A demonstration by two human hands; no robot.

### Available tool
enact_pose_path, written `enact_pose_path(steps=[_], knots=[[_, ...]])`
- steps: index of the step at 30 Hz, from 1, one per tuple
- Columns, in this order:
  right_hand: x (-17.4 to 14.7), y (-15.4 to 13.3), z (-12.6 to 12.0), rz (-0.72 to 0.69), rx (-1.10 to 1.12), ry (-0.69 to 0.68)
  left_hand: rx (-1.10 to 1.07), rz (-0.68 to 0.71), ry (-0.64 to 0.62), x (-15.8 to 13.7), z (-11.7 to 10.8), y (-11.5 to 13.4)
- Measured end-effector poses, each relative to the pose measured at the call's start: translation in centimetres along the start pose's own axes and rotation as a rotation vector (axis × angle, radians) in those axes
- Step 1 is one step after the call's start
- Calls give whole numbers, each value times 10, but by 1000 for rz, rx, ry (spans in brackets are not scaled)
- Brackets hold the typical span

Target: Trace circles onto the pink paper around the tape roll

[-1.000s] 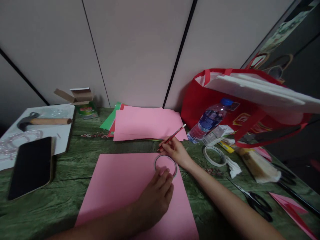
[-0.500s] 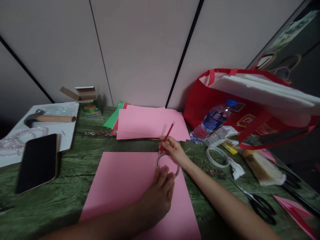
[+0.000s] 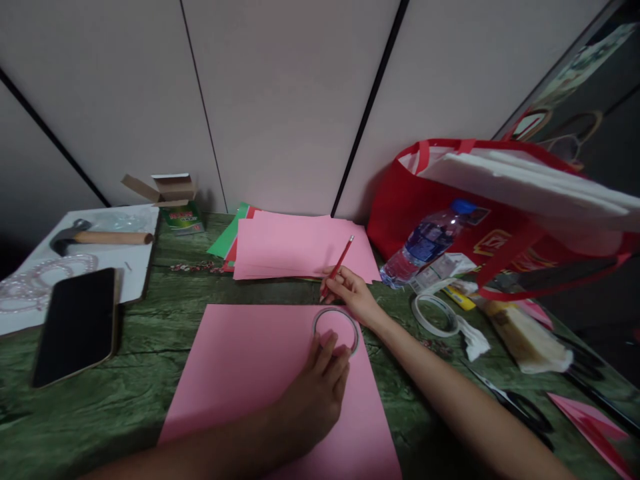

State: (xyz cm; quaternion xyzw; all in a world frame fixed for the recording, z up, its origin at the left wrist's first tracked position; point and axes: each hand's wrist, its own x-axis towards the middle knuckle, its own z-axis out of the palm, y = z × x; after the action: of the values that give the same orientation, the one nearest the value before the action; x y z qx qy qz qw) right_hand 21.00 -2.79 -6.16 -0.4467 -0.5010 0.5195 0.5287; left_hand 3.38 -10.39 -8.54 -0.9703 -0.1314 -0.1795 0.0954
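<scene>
A large pink sheet of paper point(image 3: 250, 360) lies flat in front of me. Near its upper right corner rests a thin grey-white ring like a roll of tape point(image 3: 357, 333). My left hand point(image 3: 320, 387) holds this ring down, fingers slightly spread over its near edge. My right hand point(image 3: 353, 293) grips a red pencil point(image 3: 343, 257) in a writing hold. The pencil's tip points down just beyond the sheet's far edge, above the ring; whether it touches anything I cannot tell.
Behind lies a stack of pink paper point(image 3: 300, 243). On the left are a phone point(image 3: 77, 327), a hammer point(image 3: 113, 237) and an opened box point(image 3: 183, 217). To the right stand a water bottle point(image 3: 425, 240) and red bag point(image 3: 400, 193), with tape point(image 3: 415, 310) and scissors point(image 3: 525, 407) nearer me.
My right hand has shifted slightly right and lifted the pencil tip away from the ring's far edge. The left hand and the ring have stayed in place.
</scene>
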Motion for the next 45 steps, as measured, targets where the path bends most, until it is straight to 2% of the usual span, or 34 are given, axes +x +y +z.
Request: enact_pose_path(steps=[4, 11, 18, 26, 29, 35, 41, 45], knots=[[-6, -4, 5, -32, -108, -94, -10, 4, 3, -2, 4, 1], [-15, -4, 20, -155, -456, -247, -1, -51, 40, -3, 16, 5], [-18, -13, 23, -187, -544, -354, 46, -4, 35, -1, 14, 3], [-17, -14, 23, -208, -666, -394, 42, 3, 37, 0, 13, 2], [-14, -13, 21, -229, -646, -381, 41, 22, 46, 1, 9, 1], [-8, -7, 12, -264, -651, -267, 41, 37, 26, 4, 5, -1], [-7, 3, -1, -212, -611, -123, -94, 54, 3, 4, 15, -6], [-10, 11, -12, -173, -589, -17, -160, -3, -17, 2, 23, -8]])
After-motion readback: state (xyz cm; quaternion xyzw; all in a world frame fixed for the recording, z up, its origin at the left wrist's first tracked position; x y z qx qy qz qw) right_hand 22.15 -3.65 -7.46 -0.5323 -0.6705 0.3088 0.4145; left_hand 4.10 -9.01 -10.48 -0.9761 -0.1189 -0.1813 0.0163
